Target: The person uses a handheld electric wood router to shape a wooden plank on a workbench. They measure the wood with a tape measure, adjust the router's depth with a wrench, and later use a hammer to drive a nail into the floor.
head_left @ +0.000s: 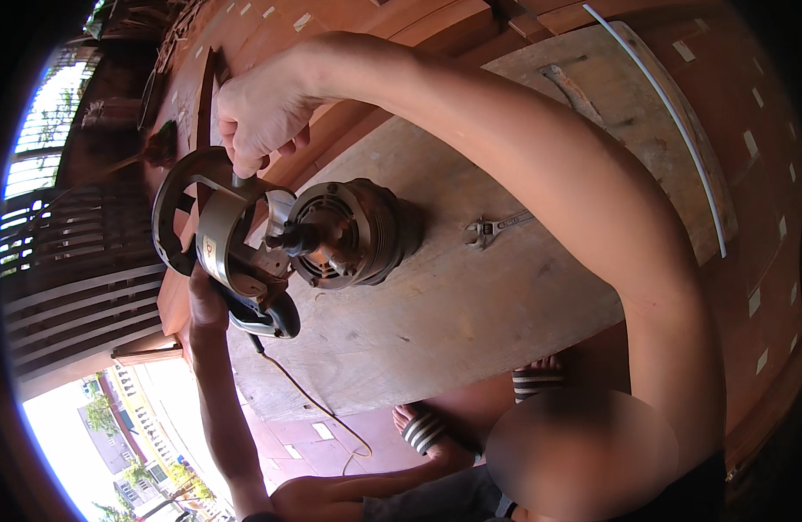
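Note:
A metal router base [227, 230] with a round ring plate and a dark handle [284, 315] is held up at the left, over the board's edge. My left hand [207, 300] grips it from its near side; most of those fingers are hidden behind it. From the far side, my right hand [266, 122] bends down with fingers closed on a small metal post at the base's top. Right beside the base, a router motor [357, 230] rests on the wooden board [401, 313], its dark collet end toward the base. An adjustable wrench [486, 230] lies to its right.
A yellowish cord [305, 396] runs from the handle down to the tiled floor. A thin white strip [671, 109] lies along the board's right end. Reddish timber planks [418, 30] lie beyond the board. My feet in striped sandals [424, 432] are at the near edge.

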Tool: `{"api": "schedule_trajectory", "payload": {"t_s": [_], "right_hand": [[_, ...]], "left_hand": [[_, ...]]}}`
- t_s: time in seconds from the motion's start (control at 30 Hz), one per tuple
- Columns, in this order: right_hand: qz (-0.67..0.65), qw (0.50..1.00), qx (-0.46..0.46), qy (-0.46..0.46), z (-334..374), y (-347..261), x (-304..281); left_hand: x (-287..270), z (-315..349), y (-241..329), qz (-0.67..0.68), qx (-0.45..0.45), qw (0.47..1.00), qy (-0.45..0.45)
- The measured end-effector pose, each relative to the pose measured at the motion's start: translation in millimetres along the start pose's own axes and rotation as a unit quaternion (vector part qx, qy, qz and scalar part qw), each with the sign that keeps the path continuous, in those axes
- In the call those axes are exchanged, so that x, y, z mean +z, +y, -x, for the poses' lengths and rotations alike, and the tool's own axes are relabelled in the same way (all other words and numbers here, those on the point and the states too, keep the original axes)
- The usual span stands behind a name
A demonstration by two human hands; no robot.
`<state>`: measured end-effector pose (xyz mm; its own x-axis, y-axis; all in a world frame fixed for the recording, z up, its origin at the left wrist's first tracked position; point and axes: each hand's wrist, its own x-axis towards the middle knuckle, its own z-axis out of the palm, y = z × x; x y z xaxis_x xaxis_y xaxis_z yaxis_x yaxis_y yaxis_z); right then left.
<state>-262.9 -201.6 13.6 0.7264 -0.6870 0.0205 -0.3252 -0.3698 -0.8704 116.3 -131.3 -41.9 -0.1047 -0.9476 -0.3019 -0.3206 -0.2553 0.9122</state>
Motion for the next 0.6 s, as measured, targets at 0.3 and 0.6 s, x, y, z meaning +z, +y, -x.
{"api": "schedule_trajectory", "payload": {"t_s": [0.3, 0.6], "right_hand": [[0.222, 0.971, -0.024, 0.083, -4, 1, 25], [0.440, 0.881, -0.155, -0.080, 17, -1, 0]], "left_hand": [[-38, 7, -20, 0.078, 0.043, 0.994, -0.061], [-47, 4, -25, 0.017, 0.054, 0.998, -0.033]]}}
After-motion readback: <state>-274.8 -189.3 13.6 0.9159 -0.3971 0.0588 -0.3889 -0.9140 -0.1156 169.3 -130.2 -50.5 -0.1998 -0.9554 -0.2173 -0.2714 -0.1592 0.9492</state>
